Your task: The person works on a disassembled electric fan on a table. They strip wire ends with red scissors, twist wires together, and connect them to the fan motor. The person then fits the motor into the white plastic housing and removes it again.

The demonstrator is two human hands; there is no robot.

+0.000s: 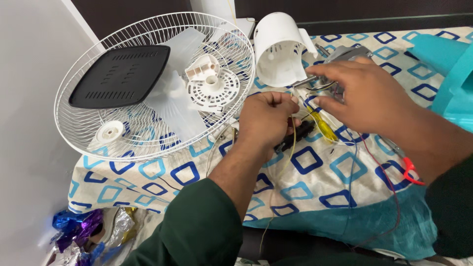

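While thin wires (294,129) are pinched in the left hand (266,118), the grey fan motor (340,54) on the patterned bed cover (315,172) is gripped by the right hand (367,93). Wiring work appears underway; careful routing beside the yellow screwdriver (322,125) is judged necessary.

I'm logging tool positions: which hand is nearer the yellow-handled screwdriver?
Right. The right hand hovers just above and beside the yellow-handled screwdriver; the left hand sits farther to its left, holding wires.
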